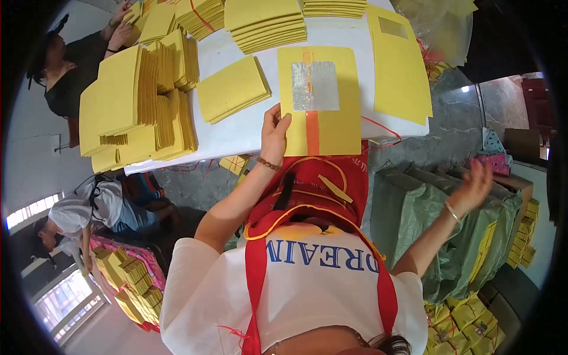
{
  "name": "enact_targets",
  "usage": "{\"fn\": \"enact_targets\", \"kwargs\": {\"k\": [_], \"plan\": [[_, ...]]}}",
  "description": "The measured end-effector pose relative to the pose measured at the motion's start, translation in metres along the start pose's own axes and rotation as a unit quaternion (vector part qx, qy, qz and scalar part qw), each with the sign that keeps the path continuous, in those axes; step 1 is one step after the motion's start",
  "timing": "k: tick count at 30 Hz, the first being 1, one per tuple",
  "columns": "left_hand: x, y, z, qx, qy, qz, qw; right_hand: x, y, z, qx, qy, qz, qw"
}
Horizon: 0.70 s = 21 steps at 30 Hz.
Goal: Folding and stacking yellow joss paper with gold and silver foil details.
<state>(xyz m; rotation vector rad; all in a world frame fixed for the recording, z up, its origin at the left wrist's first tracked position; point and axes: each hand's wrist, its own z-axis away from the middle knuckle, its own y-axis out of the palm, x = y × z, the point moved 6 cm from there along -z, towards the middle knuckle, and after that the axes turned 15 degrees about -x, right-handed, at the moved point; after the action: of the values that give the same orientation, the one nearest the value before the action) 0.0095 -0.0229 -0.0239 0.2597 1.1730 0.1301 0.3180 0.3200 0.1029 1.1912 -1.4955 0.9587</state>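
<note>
My left hand (275,133) pinches the left edge of a yellow paper piece (348,130) at the table's near edge. The piece has a shiny, see-through rectangular patch and an orange-red stripe running down it. My right hand (474,186) is raised far out to the right, away from the table, its fingers apart and slightly blurred, with nothing visible in it. Left of the held piece lies a small stack of folded yellow paper (232,89). On its other side, flat yellow sheets (399,77) with a similar window lie on the table.
Tall stacks of yellow paper (118,89) crowd the white table's (204,139) left side, with more (265,26) along its far side. Green sacks (393,213) stand on the floor to my right. Two people (74,77) (109,207) are at the left.
</note>
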Motion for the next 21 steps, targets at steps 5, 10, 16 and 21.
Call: {"fn": "enact_targets", "kwargs": {"k": [5, 10, 16, 21], "plan": [[-0.027, -0.022, 0.013, 0.026, 0.157, -0.204, 0.966, -0.029, 0.117, 0.141, 0.406, -0.007, 0.015, 0.914], [-0.085, 0.004, 0.064, 0.144, 0.479, -0.458, 0.735, 0.018, 0.158, 0.221, 0.502, -0.452, 0.045, 0.736], [-0.069, 0.01, 0.072, 0.225, 0.534, -0.514, 0.633, -0.009, 0.166, 0.222, 0.564, -0.352, 0.034, 0.746], [-0.083, 0.014, 0.061, 0.253, 0.51, -0.47, 0.674, -0.024, 0.17, 0.213, 0.633, -0.135, -0.027, 0.762]]}}
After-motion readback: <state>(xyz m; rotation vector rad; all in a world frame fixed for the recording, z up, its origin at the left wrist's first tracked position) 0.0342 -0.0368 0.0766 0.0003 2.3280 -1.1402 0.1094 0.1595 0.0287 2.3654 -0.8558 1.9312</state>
